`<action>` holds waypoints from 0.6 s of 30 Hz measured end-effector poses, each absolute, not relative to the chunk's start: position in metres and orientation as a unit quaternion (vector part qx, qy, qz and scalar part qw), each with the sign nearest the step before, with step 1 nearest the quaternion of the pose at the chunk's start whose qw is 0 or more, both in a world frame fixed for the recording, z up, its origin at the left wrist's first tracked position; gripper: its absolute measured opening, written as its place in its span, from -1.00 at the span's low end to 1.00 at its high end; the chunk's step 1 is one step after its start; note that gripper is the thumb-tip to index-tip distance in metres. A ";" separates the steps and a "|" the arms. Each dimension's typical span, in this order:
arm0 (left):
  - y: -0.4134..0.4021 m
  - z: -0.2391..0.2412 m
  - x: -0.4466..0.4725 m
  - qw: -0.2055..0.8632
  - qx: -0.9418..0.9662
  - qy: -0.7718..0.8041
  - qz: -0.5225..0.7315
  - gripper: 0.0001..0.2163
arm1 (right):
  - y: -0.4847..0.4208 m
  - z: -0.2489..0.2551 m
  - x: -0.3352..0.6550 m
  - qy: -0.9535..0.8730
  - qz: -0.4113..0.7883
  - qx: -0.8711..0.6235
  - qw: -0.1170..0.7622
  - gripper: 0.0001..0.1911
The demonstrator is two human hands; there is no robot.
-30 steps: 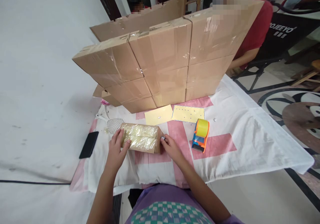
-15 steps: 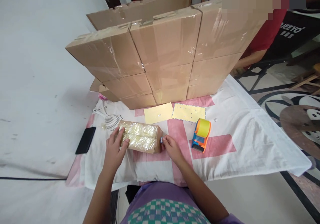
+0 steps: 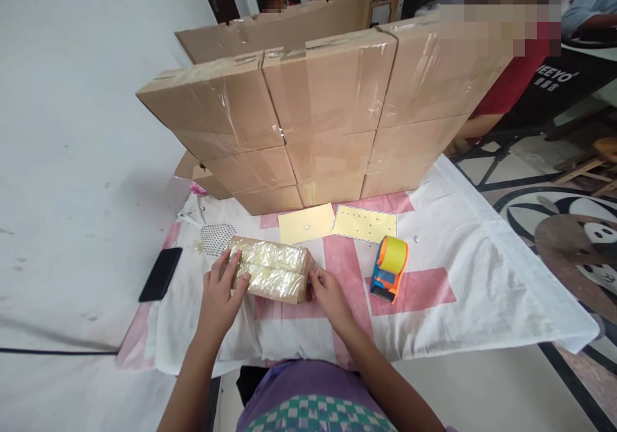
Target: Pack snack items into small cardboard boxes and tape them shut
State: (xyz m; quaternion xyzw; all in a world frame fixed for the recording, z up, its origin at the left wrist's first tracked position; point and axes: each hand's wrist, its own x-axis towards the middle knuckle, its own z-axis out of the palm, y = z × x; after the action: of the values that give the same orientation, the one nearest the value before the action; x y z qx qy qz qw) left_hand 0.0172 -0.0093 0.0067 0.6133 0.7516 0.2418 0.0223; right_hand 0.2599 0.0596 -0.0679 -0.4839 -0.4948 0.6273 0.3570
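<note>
A small cardboard box lies on the cloth-covered table, its top wrapped in shiny clear tape. My left hand grips its left end, with fingers on top and the thumb along the near side. At the opposite end, my right hand is closed in a pinch against the box. A small bluish bit shows at those fingertips, too hidden to name. To the right stands an orange and blue tape dispenser with a yellow roll. Beyond the box lie a plain yellow card and a yellow card with dots.
A tall panel of joined cardboard boxes stands across the back of the table. At left are a black phone and a dotted patterned piece. Behind, at right, sits a person in a red sleeve.
My right fingertips have drawn in against the box's end, and less of the bluish bit shows. My left hand keeps its hold. The whole view has shifted slightly.
</note>
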 end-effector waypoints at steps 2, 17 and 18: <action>-0.009 0.006 0.017 0.020 0.614 0.751 0.241 -0.53 | 0.059 -0.070 0.259 -0.457 0.674 -0.463 0.351 -0.50; -0.009 0.003 0.017 0.008 0.620 0.751 0.227 -0.52 | 0.050 -0.069 0.257 -0.511 0.596 -0.457 0.419 -0.69; -0.009 0.001 0.016 0.005 0.622 0.749 0.228 -0.52 | 0.050 -0.069 0.257 -0.515 0.594 -0.454 0.419 -0.71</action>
State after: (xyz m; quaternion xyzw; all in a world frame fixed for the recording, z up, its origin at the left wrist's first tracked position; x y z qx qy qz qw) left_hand 0.0159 -0.0087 0.0011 0.6220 0.7489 0.2284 0.0052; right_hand 0.2570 0.0496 -0.0691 -0.4538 -0.5154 0.5939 0.4191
